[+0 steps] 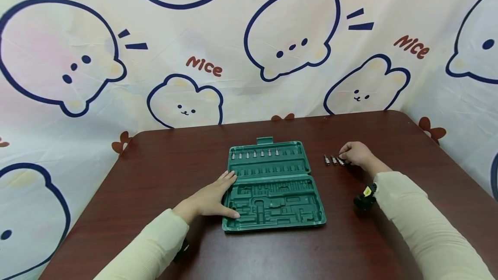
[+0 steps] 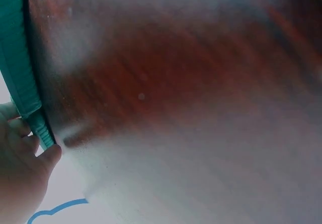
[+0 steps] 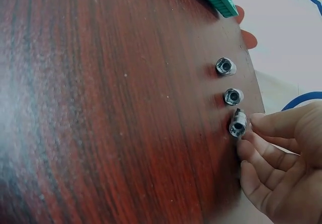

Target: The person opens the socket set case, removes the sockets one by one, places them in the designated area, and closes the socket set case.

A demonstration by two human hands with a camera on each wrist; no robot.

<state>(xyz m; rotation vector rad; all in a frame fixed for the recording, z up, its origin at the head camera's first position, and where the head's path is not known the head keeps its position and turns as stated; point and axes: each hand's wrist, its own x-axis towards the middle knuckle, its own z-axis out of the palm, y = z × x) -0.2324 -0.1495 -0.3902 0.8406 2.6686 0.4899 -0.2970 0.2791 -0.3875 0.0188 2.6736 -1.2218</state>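
An open green tool case (image 1: 272, 226) lies in the middle of the dark wooden table (image 1: 163, 167). A row of bits (image 1: 254, 154) sits in its lid. My left hand (image 1: 229, 193) rests flat on the case's left edge, fingers straight; in the left wrist view my left hand (image 2: 20, 173) touches the edge of the green case (image 2: 20, 78). Right of the case, three small metal bit sockets (image 1: 333, 160) lie in a row. My right hand (image 1: 344, 159) pinches the nearest bit socket (image 3: 237, 126) with curled fingertips (image 3: 254, 118). The other two sockets (image 3: 230, 81) lie free.
A cartoon-bear cloth (image 1: 249, 55) hangs behind and beside the table. The table's far edge runs just behind the case. Bare wood lies left of the case and along the front. The left wrist view is mostly blurred tabletop.
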